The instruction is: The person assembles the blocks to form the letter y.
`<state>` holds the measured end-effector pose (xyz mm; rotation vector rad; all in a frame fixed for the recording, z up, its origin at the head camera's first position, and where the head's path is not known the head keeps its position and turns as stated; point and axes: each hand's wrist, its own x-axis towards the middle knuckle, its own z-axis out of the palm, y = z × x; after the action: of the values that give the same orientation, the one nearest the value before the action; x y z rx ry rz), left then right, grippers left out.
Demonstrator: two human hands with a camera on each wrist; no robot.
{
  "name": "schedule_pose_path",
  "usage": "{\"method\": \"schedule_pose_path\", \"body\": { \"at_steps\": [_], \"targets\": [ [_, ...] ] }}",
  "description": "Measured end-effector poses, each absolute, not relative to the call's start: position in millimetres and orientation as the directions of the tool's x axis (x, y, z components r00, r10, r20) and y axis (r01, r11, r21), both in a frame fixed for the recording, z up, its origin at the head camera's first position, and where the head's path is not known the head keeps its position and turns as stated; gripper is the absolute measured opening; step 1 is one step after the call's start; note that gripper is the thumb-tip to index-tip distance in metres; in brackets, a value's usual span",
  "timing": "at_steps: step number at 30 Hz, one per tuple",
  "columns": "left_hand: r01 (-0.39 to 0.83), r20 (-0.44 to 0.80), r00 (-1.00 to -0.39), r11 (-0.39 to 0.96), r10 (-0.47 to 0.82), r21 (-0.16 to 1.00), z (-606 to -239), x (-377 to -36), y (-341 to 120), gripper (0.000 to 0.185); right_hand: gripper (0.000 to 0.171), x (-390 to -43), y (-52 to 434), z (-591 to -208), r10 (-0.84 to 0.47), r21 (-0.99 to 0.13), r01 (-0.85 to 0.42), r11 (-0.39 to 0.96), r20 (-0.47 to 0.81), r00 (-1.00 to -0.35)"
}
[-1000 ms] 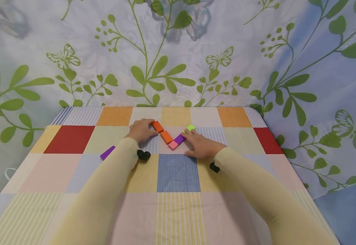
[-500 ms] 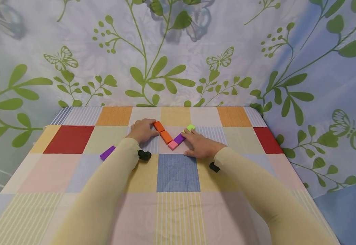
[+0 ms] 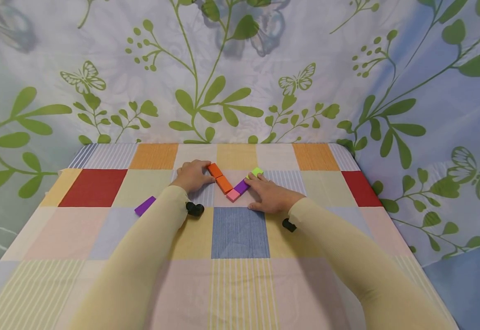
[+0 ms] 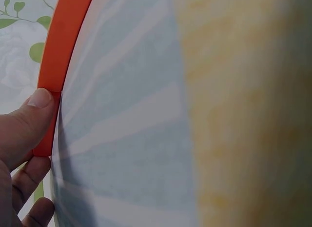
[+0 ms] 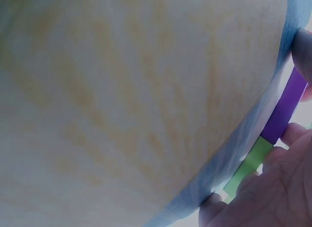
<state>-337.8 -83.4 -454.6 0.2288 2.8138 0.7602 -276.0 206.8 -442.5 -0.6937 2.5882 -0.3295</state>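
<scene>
Left hand (image 3: 192,176): pinches far orange block (image 3: 214,170), touching near orange block (image 3: 224,184) | Right hand (image 3: 273,196): thumb apart, fingers touching purple block (image 3: 241,187) and green block (image 3: 257,171)

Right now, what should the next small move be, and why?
I'd probably have the left hand release the far orange block and reach for the loose purple block. The far orange block already meets the near orange block end to end, while the loose purple block lies apart from them, by the left sleeve.
</scene>
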Motion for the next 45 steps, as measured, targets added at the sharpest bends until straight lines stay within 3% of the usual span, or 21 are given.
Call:
{"method": "schedule_pose_path", "body": {
  "at_steps": [36,45],
  "targets": [
    [0.107,-0.147,-0.965,0.840,0.216,0.531,-456,-335,-86,0.072,0.089,-273,206,-441,-0.529,-0.327,-0.429,0.842,-0.346,-0.775],
    [0.150,-0.145,-0.958,0.860,0.249,0.487,-446,-333,-99,0.071,0.089,-275,207,-443,-0.533,-0.334,-0.429,0.839,-0.347,-0.772]
  ]
}}
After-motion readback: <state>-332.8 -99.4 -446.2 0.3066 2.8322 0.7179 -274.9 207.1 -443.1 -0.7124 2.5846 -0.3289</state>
